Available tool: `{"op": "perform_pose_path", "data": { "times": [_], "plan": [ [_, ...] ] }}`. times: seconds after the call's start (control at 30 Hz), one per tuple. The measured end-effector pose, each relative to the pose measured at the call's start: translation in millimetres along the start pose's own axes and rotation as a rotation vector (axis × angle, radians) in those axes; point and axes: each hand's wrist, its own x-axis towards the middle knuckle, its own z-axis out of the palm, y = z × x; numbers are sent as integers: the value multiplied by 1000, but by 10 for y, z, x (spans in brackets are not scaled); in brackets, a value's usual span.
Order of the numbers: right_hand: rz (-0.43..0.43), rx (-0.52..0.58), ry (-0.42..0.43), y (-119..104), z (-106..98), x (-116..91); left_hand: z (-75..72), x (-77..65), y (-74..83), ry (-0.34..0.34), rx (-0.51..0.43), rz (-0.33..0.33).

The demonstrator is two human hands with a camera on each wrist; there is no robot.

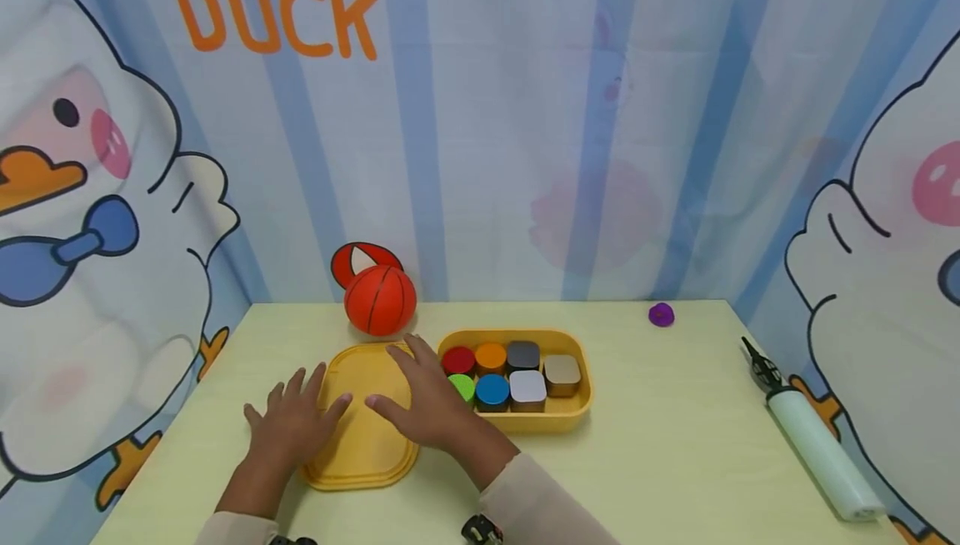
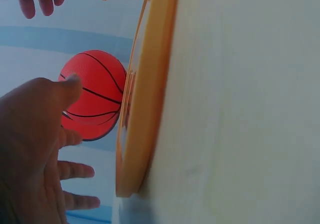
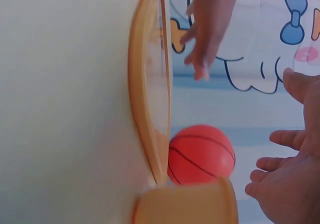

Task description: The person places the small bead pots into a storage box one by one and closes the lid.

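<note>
Flat on the table lies a yellow lid with rounded corners. My left hand hovers over its left edge, fingers spread and holding nothing. Over the lid's upper right side is my right hand, also spread and holding nothing. Both wrist views show a gap between the hands and the lid. Right of the lid stands a yellow box with several blocks or small pots inside, topped in red, orange, dark grey, beige, green, blue and white. My right hand partly covers the box's left end.
A red toy basketball sits behind the lid, with a red-and-white curved piece behind it. A small purple object lies at the back right. A pale green hand pump rests along the right edge. Printed curtains surround the table.
</note>
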Motion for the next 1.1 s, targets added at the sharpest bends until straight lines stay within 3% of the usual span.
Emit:
{"op": "perform_pose_path", "data": {
  "times": [0.23,0.53,0.73,1.1],
  "plan": [
    [1,124,-62,-32,222,22,87,-9,-56,28,-96,54],
    [48,82,-224,71,407,-11,174,-19,-114,-1,-105,66],
    [42,7,-217,119,500,12,240,-28,-150,-37,-151,75],
    [61,51,-195,222,622,-16,286,-59,-117,-32,-168,103]
  ]
}}
